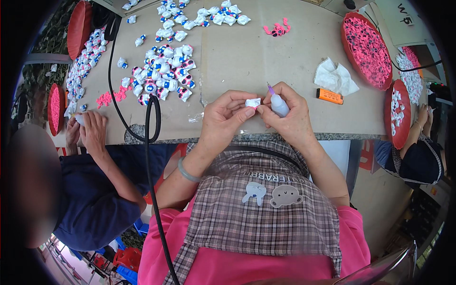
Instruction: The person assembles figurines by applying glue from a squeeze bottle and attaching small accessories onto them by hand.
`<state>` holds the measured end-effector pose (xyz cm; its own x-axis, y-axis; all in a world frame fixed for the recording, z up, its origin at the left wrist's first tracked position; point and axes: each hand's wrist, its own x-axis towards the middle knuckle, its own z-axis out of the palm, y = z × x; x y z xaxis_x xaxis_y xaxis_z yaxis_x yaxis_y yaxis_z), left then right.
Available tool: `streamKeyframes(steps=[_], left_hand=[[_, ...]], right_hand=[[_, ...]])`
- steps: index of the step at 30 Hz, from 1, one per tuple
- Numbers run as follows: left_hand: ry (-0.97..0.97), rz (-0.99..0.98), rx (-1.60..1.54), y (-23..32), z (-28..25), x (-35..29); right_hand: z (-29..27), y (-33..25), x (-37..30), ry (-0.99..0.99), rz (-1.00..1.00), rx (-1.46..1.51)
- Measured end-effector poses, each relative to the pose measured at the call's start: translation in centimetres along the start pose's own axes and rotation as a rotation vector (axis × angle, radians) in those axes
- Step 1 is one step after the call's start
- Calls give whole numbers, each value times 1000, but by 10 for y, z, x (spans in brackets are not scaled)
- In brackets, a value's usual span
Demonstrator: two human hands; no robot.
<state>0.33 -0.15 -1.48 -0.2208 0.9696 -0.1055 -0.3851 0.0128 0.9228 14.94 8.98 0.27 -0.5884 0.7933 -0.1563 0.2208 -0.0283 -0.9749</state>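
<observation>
Near the front edge of the table, my left hand [227,113] pinches a small white figure piece [252,102] between thumb and fingertips. My right hand [293,114] is closed around a small translucent squeeze bottle [279,106] whose thin purple tip points up and away from me. The right thumb and fingertip meet close beside the white piece; a speck of pink shows there, too small to make out. Ahead and to the left lies a heap of small white figures [164,69] with blue and pink parts.
Pink pieces fill a red tray [348,19] at the right, near a crumpled tissue [332,78] and an orange box [329,96]. Loose pink pieces [278,31] lie farther back. A black cable [148,178] hangs at left. Co-workers' hands [94,126] work on either side.
</observation>
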Motion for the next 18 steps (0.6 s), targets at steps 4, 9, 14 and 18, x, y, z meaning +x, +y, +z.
streamKeyframes(steps=[4,9,14,18], left_hand=[[-34,24,-22,0,-1,-1],[-73,39,-55,0,-2,-4],[-85,81,-95,0,-4,-3],[-73,225,-36,-7,-8,1]], right_hand=[[-4,5,0,-50,3,15],[-7,7,2,-92,-6,131],[-12,12,3,-66,-136,8],[-6,12,4,-87,-280,37]])
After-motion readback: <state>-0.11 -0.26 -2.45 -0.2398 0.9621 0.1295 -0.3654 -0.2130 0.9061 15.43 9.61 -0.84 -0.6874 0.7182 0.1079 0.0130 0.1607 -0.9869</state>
